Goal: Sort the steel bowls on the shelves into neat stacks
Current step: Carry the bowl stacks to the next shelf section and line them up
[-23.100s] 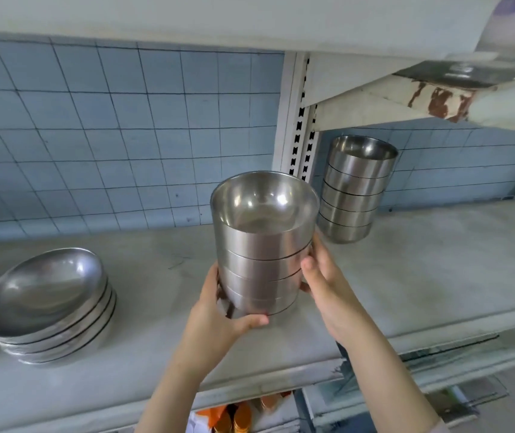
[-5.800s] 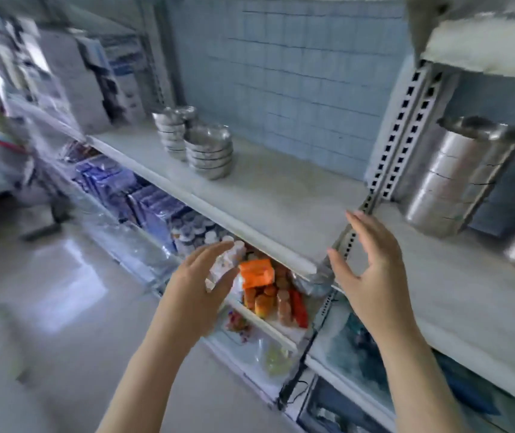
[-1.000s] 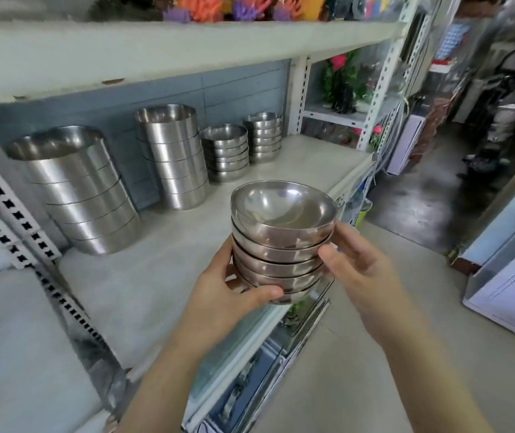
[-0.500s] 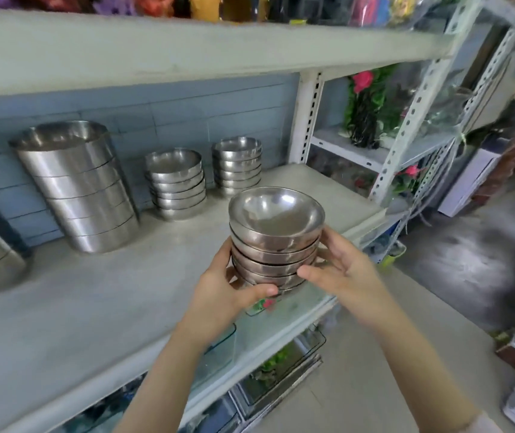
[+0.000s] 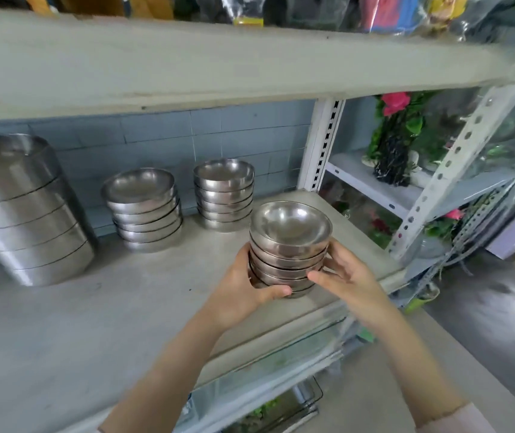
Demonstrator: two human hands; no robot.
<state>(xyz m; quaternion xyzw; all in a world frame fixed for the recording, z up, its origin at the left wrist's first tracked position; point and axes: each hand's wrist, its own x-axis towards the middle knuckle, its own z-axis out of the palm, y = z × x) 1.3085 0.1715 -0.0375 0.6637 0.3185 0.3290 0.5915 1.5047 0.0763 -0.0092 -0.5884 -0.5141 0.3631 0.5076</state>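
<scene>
Cradling the held stack [image 5: 287, 245] of small steel bowls, I am gripping it low. My left hand [image 5: 243, 292] is hooking its thumb across the base and my right hand [image 5: 343, 276] is clasping the opposite side, probably so the nested bowls do not slip apart. It is sitting at the front edge of the shelf [image 5: 125, 307]; whether it is touching, I cannot tell. Behind, the shallow stack [image 5: 147, 210] and the rear stack [image 5: 223, 195] are lining the tiled wall, suggesting a slot beside them.
</scene>
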